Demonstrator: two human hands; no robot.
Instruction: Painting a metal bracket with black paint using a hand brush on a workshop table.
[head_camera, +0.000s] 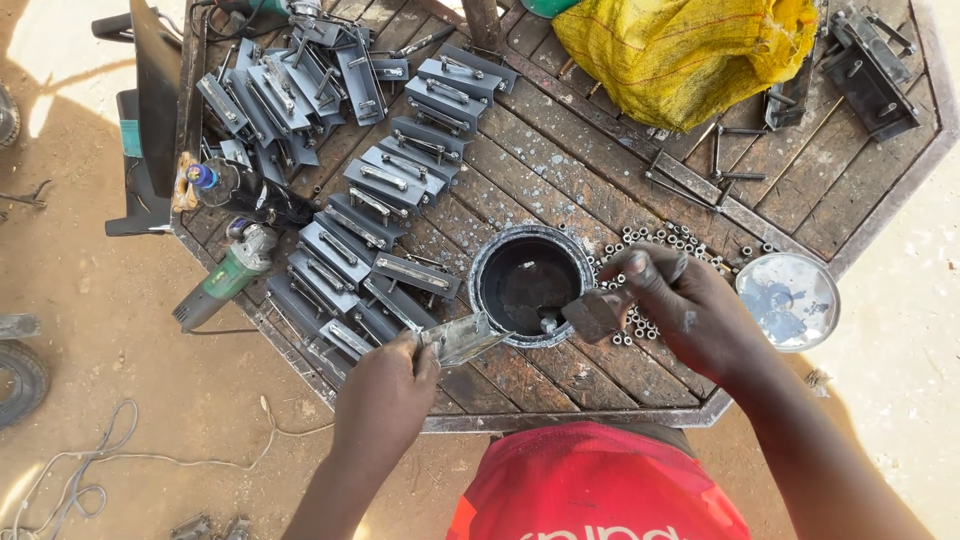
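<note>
Rough wood table, matt grey metal brackets, glossy paint tin, woven yellow sack.

Wooden table, metal brackets, perhaps nuts

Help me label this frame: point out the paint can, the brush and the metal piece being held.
paint can (482, 262): head view, on its left rim.
brush (592, 312): head view, on its dark bristle block.
metal piece (462, 338): head view, on its flat face beside the left hand (385, 395).

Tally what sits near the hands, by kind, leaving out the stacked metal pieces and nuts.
Paint can: 1
Can lid: 1
Brush in right hand: 1
Metal piece in left hand: 1
Green angle grinder: 1
Yellow sack: 1
Total: 6
</note>
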